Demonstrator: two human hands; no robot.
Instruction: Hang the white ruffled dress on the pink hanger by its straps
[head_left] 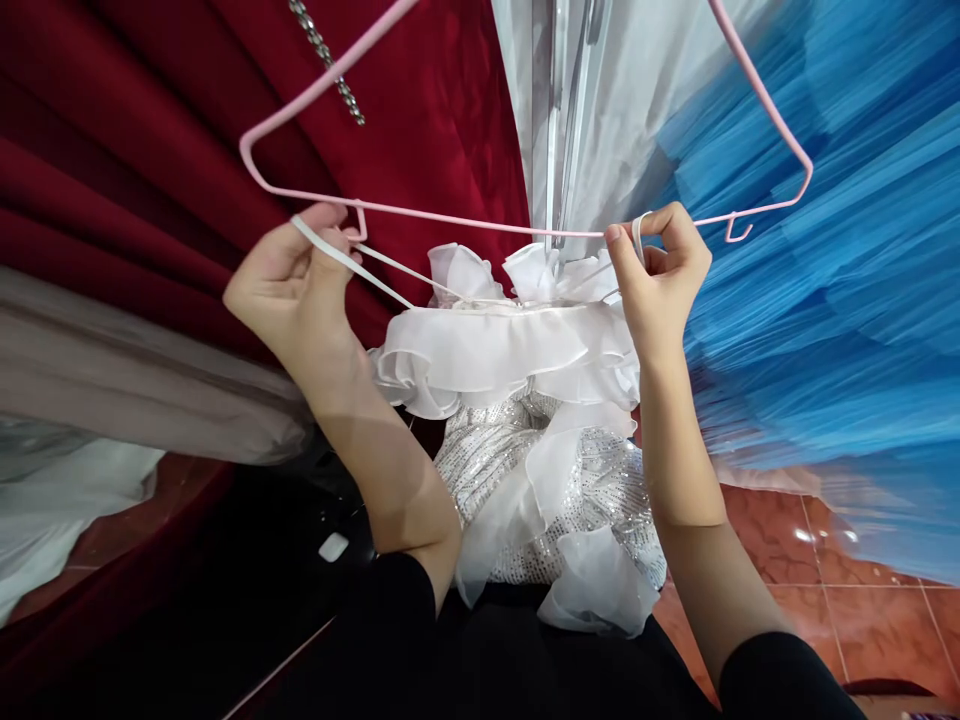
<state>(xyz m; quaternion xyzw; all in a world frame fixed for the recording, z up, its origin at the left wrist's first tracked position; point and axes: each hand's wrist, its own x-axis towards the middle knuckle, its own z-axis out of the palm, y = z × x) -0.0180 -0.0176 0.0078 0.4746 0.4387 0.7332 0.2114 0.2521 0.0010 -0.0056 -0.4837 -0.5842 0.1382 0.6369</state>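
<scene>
Crosswise now, the bar of the slim, pink, angular hanger (pixel 487 221) is flanked evenly: by its hook, a narrow white strap (pixel 322 243) is gripped in the left hand (pixel 296 272); another is pinched in the right hand (pixel 662 285). Just below, the silver-sequinned, white-ruffled dress (pixel 510 350) is centred.

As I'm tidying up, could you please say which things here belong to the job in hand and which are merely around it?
In use:
pink hanger
white sequined garment
straps
left hand
right hand

Just around:
red fabric
blue tulle
beige fabric
small white object
</scene>
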